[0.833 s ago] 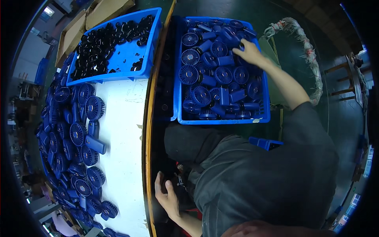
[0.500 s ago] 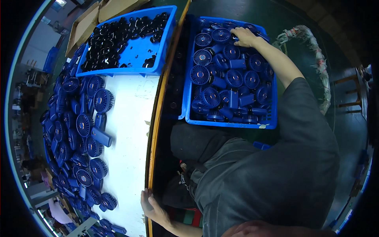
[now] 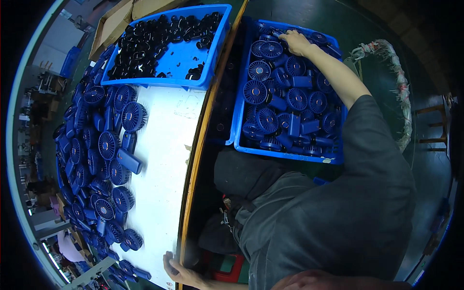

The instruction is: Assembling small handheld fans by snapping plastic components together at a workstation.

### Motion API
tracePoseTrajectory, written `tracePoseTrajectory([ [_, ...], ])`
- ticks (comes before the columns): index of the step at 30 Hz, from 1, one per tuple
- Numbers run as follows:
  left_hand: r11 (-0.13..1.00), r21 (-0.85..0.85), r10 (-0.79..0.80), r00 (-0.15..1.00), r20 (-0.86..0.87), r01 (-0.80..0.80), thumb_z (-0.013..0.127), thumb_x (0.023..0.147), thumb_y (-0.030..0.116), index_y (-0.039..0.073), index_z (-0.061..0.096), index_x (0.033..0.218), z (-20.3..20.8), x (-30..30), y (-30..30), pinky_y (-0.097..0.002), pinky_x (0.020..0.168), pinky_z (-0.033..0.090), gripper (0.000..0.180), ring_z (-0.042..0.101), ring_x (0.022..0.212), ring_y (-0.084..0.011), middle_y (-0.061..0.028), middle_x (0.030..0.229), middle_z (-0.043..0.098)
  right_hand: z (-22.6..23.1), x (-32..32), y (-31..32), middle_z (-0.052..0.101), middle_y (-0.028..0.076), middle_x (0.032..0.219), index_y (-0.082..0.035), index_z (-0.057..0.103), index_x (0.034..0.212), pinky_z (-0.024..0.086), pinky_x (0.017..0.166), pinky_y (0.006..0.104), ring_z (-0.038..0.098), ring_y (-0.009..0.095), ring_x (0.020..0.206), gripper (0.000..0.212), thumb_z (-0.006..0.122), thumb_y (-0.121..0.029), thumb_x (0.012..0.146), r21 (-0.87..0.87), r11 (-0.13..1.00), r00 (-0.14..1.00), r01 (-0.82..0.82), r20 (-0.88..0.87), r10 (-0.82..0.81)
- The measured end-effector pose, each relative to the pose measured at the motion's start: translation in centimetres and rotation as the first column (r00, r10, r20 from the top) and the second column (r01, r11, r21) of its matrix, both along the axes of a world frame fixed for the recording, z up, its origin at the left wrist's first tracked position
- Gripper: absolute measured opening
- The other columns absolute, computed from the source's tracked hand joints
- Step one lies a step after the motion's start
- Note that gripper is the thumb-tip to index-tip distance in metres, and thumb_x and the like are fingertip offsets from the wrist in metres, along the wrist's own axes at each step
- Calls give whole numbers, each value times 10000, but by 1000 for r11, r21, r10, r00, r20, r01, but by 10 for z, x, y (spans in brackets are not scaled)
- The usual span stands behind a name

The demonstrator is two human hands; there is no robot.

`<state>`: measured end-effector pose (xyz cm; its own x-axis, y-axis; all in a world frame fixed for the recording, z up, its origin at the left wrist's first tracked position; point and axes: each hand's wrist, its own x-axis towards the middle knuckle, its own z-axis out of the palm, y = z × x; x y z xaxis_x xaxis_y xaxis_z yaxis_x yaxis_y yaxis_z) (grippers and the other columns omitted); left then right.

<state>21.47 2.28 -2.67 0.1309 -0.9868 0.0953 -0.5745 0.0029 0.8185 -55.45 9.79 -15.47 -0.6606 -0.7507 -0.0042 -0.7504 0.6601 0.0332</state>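
My right hand point(image 3: 297, 42) reaches into the far end of a blue plastic crate point(image 3: 285, 153) filled with dark blue handheld fans point(image 3: 266, 120). Its fingers are bent round part of a fan near the crate's far rim; the hand hides most of that fan. At the near edge of the white table point(image 3: 162, 159) rests my left hand point(image 3: 180, 273), open, thumb and fingers apart, with nothing in it. A large heap of the same blue fans point(image 3: 104, 209) covers the table's left side, with round grilles and short handles showing.
A blue tray point(image 3: 181, 60) of small glossy black parts point(image 3: 140, 53) sits at the table's far end, beside an open cardboard box point(image 3: 112, 28). A wooden strip point(image 3: 195, 166) edges the table. A wrapped, curved hose-like thing point(image 3: 402, 92) stands right of the crate.
My right hand has shifted slightly left and up among the fans. My left hand has slid nearer along the table edge. The whole view has shifted a little to the right.
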Motion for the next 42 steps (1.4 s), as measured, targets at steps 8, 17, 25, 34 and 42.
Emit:
tracePoseTrajectory([
  [8, 907, -418, 327, 708, 626, -50, 583, 991, 285, -103, 536, 1286, -25, 94, -63, -458, 1098, 397, 489, 503, 1273, -398, -281, 1335, 532, -8, 25, 2, 618, 239, 1172, -19, 596, 1264, 453, 1019, 460, 573, 408, 1150, 418, 577, -78, 851, -315, 945, 988, -92, 91, 127],
  [17, 944, -236, 328, 728, 601, -230, 702, 889, 429, -112, 356, 1429, -43, 154, -125, -455, 1165, 279, 839, 376, 1374, -424, -308, 1457, 404, 10, 234, 5, 657, 126, 1230, 36, 593, 1260, 453, 1007, 303, 609, 176, 1136, 317, 594, -65, 960, -609, 791, 586, 61, 663, 466],
  [25, 892, -338, 452, 611, 650, -300, 705, 855, 466, -96, 432, 1379, -29, 169, -133, -502, 1105, 345, 815, 412, 1321, -454, -317, 1392, 457, 49, 340, -15, 665, 109, 1097, 28, 603, 1239, 473, 949, 295, 627, 165, 1041, 291, 593, -84, 971, -491, 870, 352, -49, 806, 475],
  [34, 822, -105, 493, 607, 623, -560, 691, 862, 358, -118, 375, 1398, -30, 260, -187, -466, 992, 472, 783, 594, 1138, -432, -296, 1239, 600, 69, 408, -37, 688, 153, 1044, 25, 632, 1188, 498, 889, 336, 652, 217, 985, 291, 607, -31, 904, -519, 801, 250, -299, 767, 591],
  [42, 935, -137, 256, 891, -376, -327, 768, 788, 134, -12, 555, 1035, 9, 159, -134, -291, 672, 520, 358, 605, 676, -144, -83, 853, 628, 92, 474, -57, 691, 145, 960, 22, 651, 1115, 517, 844, 325, 677, 236, 909, 276, 622, 25, 840, -611, 699, 81, -371, 729, 680],
])
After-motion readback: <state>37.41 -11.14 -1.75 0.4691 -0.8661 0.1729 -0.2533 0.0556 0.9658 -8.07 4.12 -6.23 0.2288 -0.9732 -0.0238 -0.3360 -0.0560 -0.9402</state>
